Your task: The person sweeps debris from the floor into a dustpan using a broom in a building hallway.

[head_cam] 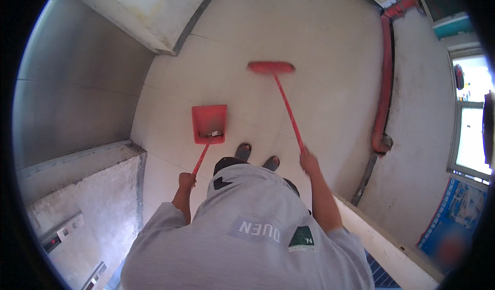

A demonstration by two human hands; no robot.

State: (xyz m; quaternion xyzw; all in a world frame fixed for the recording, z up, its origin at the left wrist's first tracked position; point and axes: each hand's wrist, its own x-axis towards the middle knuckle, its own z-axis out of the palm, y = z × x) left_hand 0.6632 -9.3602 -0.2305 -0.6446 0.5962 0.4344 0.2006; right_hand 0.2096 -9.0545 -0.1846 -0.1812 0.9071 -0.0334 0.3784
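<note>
My left hand (187,181) grips the handle of a red long-handled dustpan (209,114), whose tray is on the left of the pale floor. Some debris, including a whitish scrap (215,134), lies at the back of the tray near the handle. In my right hand (310,162) is the red handle of a broom (271,67). Its wide red head is beyond the dustpan and to the right, slightly blurred, with a gap of floor between the two. Whether the bristles touch the floor, I cannot tell.
My feet in dark sandals (243,151) stand behind the dustpan. A grey metal panel (85,85) and a whitish wall corner (162,38) bound the left side. Along the right wall runs a red pipe (382,81). Behind my right arm is a pale ledge (379,236).
</note>
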